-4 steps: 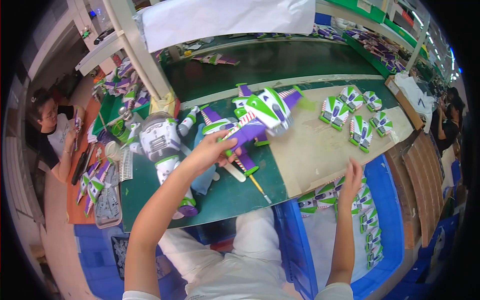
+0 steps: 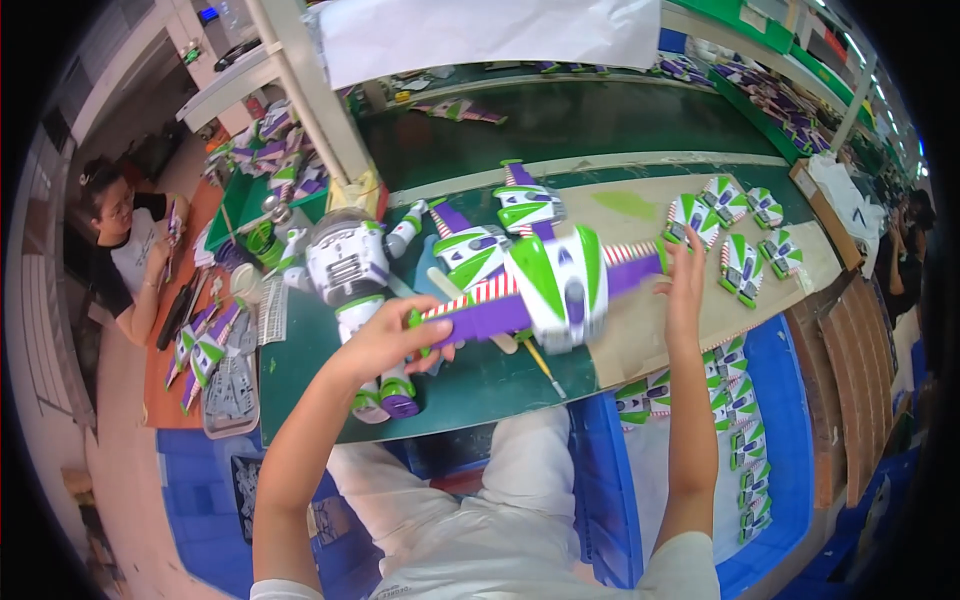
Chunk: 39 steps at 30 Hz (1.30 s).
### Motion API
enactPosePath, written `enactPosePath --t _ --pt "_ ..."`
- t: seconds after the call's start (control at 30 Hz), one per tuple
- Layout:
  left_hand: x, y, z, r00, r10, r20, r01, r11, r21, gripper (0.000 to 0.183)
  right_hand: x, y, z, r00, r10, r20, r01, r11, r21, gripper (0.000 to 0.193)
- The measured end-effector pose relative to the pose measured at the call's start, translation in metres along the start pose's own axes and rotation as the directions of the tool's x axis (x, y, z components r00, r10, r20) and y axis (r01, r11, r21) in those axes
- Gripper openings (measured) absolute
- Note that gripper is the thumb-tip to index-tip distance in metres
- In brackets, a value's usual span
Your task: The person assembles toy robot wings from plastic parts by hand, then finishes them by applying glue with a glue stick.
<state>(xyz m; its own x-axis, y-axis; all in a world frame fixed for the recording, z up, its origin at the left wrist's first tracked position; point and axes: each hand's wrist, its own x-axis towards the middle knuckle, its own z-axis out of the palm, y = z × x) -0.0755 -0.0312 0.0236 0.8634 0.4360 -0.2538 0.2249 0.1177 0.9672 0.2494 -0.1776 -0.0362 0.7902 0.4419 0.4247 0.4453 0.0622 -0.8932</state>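
A white, green and purple toy jet pack with spread wings [image 2: 562, 290] hangs level above the bench, slightly blurred. My left hand [image 2: 388, 338] is closed on the tip of its left wing. Beside the right wing tip is my right hand [image 2: 684, 290], fingers stretched and apart around the tip; whether they touch it is unclear. Under and behind the held piece lie two more winged jet packs [image 2: 530, 207]. A white toy space figure [image 2: 347, 262] lies left of them on the green bench top. A thin yellow-handled brush [image 2: 543, 368] lies near the bench's front edge.
Several wingless-looking packs [image 2: 742, 268] sit on a tan board [image 2: 625, 335] at the right. Below stands a blue bin [image 2: 795, 440] with rows of packs. A post [image 2: 315, 110] rises at the back left. At the left, a person [image 2: 135, 250] works at an orange table.
The jet pack has turned from slanted to level, its right wing swinging toward my right hand. My right hand has risen to that wing tip. The whole view has shifted slightly.
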Motion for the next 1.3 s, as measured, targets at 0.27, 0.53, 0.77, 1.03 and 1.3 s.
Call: enactPosePath --t 0.27,0.53,0.77,1.03,1.3 --pt "-0.065 -0.033 -0.029 0.779 0.299 -0.551 -0.173 0.948 0.268 0.041 -0.066 -0.06 0.081 0.936 0.071 0.345 -0.097 0.994 0.058 0.024" --pt "-0.114 -0.017 -0.059 0.79 0.242 -0.563 -0.128 0.964 0.234 0.038 -0.076 -0.167 0.146 0.065 -0.073 0.995 0.209 0.976 0.058 0.053" --pt "-0.105 -0.059 -0.02 0.662 0.347 -0.664 -0.496 0.868 -0.04 0.054 -0.115 -0.174 0.168 0.134 0.064 0.989 -0.11 0.993 -0.05 0.045" --pt "-0.121 -0.075 -0.044 0.87 0.359 -0.337 -0.425 0.893 -0.146 0.054 -0.112 -0.167 0.165 0.111 0.001 0.994 -0.01 1.0 0.0 0.046" --pt "-0.128 -0.047 -0.092 0.643 0.363 -0.674 -0.544 0.836 -0.068 0.052 -0.124 -0.179 0.165 0.089 -0.039 0.995 0.226 0.974 0.018 0.044"
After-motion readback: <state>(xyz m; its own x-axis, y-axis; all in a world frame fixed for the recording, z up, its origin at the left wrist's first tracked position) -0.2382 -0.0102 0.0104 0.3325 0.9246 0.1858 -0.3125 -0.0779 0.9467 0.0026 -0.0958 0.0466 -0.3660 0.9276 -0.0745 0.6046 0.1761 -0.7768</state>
